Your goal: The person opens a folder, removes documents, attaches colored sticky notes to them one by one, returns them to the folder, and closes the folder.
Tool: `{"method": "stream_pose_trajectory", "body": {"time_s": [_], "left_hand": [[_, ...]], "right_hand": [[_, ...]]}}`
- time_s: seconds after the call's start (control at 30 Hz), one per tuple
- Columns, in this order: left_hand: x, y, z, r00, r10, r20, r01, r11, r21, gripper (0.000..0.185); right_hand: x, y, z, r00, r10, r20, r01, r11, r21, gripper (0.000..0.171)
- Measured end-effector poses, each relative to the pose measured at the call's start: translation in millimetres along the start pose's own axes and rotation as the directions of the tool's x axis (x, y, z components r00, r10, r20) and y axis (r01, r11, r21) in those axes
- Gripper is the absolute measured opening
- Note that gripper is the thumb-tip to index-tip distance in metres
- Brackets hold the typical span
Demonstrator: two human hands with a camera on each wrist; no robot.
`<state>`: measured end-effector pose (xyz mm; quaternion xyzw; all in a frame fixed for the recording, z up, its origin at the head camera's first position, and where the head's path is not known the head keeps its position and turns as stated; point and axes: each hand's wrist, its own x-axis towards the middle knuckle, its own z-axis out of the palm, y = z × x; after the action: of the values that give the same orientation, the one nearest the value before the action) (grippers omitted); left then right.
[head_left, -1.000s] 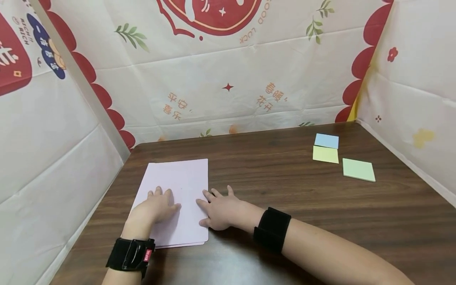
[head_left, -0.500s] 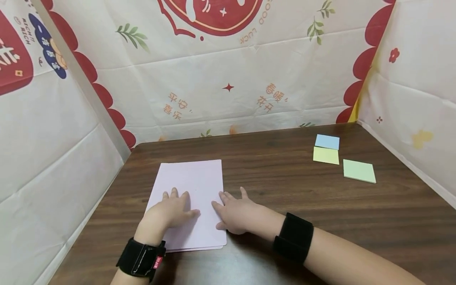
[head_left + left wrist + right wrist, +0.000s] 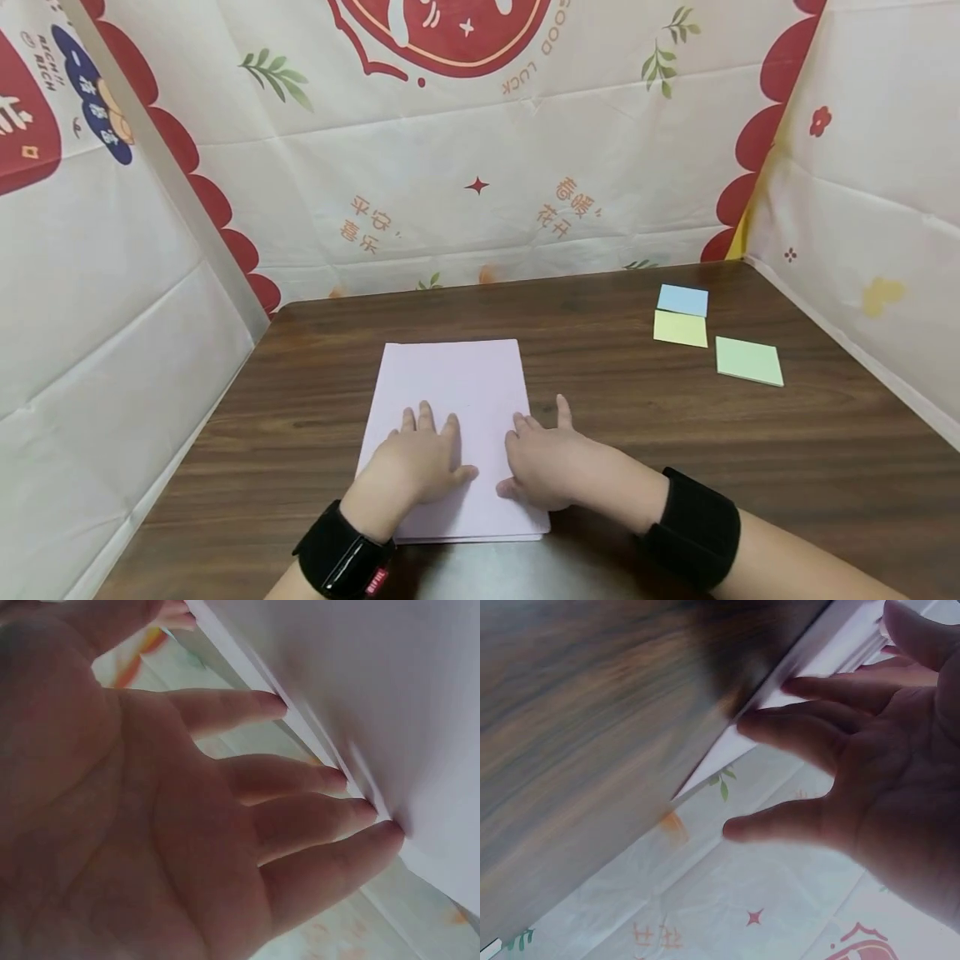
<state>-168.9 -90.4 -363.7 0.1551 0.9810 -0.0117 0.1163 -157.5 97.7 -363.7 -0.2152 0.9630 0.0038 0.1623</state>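
Where the two forearms enter at the bottom of the head view, each wears a black wrist strap (image 3: 345,560); just above them the left hand (image 3: 417,467) lies flat on the lower part of a pale lilac paper stack (image 3: 457,392), its fingers stretched out and released, gripping nothing; the left wrist view shows the same hand (image 3: 150,825) with straight fingertips (image 3: 386,829) meeting the paper (image 3: 375,690); beside it, lower centre of the frame, the right hand (image 3: 551,462) rests with spread, straight fingers across the stack's right edge, partly on the paper and partly on the table (image 3: 675,433), thumb pointing up the frame; in the right wrist view those fingers (image 3: 795,731) press the sheets' edge (image 3: 832,656) against the blurred wood, uncurled; the stack sits in the centre of the frame, a little left, lying flat on the dark wood-grain table, with a lower sheet peeking out along its near edge; farther up, toward the upper right of the table, a green sticky pad (image 3: 748,361) lies alone, near a yellow sticky pad (image 3: 680,328) that touches a blue sticky pad (image 3: 683,300) behind it; all three are well apart from the hands; beyond the table's far edge hangs a printed cloth backdrop (image 3: 465,167) with red scallops and leaf sprigs.
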Motion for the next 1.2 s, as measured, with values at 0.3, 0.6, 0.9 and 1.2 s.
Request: {"method": "stream_pose_trajectory", "body": {"time_s": [0.3,0.6,0.9,1.2], "left_hand": [[-0.2,38.1,-0.3,0.994,0.107,0.007,-0.107,0.984,0.143,0.081],[-0.9,57.7,-3.8,0.980,0.184,0.075,-0.192,0.974,0.118,0.082],[-9.1,65.8,-0.2,0.936,0.344,0.081,-0.353,0.924,0.150,0.101],[-9.7,65.7,5.2,0.886,0.460,0.055,-0.461,0.867,0.189,0.103]], "right_hand": [[-13.5,12.9,7.5,0.989,0.110,-0.102,-0.099,0.990,0.103,0.075],[-29.2,41.0,16.4,0.980,0.150,-0.130,-0.130,0.980,0.150,0.067],[-45.1,66.7,17.8,0.980,0.168,-0.109,-0.156,0.981,0.112,0.052],[-50.2,74.0,21.7,0.978,0.160,-0.136,-0.149,0.985,0.089,0.045]]}}
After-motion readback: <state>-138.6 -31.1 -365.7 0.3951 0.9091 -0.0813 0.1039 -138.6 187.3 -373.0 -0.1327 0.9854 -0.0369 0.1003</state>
